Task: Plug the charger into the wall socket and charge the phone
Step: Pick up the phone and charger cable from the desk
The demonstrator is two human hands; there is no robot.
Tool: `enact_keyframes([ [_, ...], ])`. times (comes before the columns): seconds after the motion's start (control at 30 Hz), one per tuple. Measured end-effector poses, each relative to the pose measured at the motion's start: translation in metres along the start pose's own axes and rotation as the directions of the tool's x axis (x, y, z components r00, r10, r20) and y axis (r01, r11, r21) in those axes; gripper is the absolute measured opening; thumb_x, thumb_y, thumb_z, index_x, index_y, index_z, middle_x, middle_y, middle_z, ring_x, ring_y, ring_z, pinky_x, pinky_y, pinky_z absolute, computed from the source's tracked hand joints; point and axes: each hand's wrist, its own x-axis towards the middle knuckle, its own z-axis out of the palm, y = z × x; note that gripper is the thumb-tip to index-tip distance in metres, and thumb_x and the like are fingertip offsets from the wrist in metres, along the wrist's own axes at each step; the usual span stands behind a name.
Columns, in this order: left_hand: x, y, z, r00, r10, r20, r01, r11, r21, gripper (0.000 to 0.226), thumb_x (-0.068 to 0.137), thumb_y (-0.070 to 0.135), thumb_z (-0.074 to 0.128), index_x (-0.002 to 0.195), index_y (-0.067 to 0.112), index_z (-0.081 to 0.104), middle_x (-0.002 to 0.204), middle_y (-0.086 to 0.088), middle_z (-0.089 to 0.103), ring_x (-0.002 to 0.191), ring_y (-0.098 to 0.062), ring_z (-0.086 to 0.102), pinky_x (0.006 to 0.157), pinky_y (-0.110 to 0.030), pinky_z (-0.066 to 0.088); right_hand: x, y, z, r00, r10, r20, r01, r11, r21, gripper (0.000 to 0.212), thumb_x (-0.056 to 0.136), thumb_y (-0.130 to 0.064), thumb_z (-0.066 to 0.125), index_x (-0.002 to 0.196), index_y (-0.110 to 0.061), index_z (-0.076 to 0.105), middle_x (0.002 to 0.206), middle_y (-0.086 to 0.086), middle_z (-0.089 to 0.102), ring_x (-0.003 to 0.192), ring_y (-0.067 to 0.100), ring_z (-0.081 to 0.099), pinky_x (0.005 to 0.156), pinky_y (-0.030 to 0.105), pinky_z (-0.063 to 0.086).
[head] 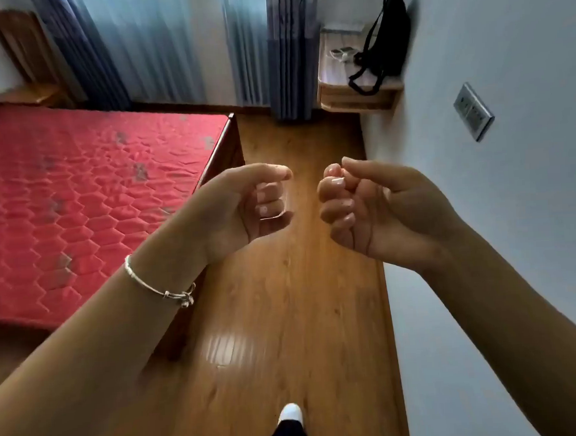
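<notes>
My left hand (245, 207) and my right hand (370, 209) are raised side by side over the wooden floor, both with fingers curled and nothing in them. A grey wall socket (473, 111) sits on the white wall to the right, beyond my right hand. Farther off, a white charger with its cable (341, 54) lies on a wooden bedside table (356, 95) in the corner. What may be the phone lies beside the charger, too small to tell.
A black bag (383, 40) leans on the bedside table against the wall. A bed with a red quilted mattress (93, 196) fills the left side. A wooden floor strip (286, 319) runs between bed and wall toward blue curtains (181, 45). My foot (289, 416) shows below.
</notes>
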Motion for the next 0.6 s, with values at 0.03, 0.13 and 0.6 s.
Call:
enact_keyframes([
  [0.03, 0.004, -0.003, -0.004, 1.000, -0.008, 0.002, 0.008, 1.000, 0.019, 0.019, 0.080, 0.017, 0.057, 0.062, 0.020, 0.060, 0.045, 0.010, 0.036, 0.039, -0.004, 0.036, 0.058, -0.022, 0.051, 0.008, 0.006, -0.006, 1.000, 0.014, -0.007, -0.014, 1.000, 0.019, 0.012, 0.075, -0.026, 0.060, 0.077, -0.014, 0.058, 0.066, -0.002, 0.057, 0.054, 0.009, 0.052, 0.051, 0.015, 0.047],
  [0.13, 0.020, -0.013, -0.026, 0.997, -0.068, 0.024, 0.068, 0.997, 0.033, 0.019, 0.081, 0.018, 0.054, 0.063, 0.019, 0.060, 0.045, 0.010, 0.034, 0.039, -0.004, 0.035, 0.059, -0.022, 0.051, 0.029, 0.024, -0.025, 0.995, 0.074, -0.068, -0.070, 0.996, 0.061, 0.013, 0.077, -0.026, 0.060, 0.077, -0.013, 0.060, 0.068, -0.001, 0.059, 0.055, 0.010, 0.054, 0.053, 0.016, 0.048],
  [0.6, 0.138, -0.034, -0.077, 0.991, -0.136, -0.008, 0.133, 0.980, -0.147, 0.013, 0.086, 0.017, 0.053, 0.073, 0.018, 0.057, 0.045, 0.011, 0.034, 0.039, -0.004, 0.036, 0.065, -0.025, 0.054, 0.100, 0.006, -0.123, 0.956, 0.147, -0.254, -0.085, 0.967, 0.240, 0.013, 0.081, -0.028, 0.059, 0.080, -0.015, 0.058, 0.071, 0.001, 0.057, 0.059, 0.011, 0.053, 0.054, 0.019, 0.047],
])
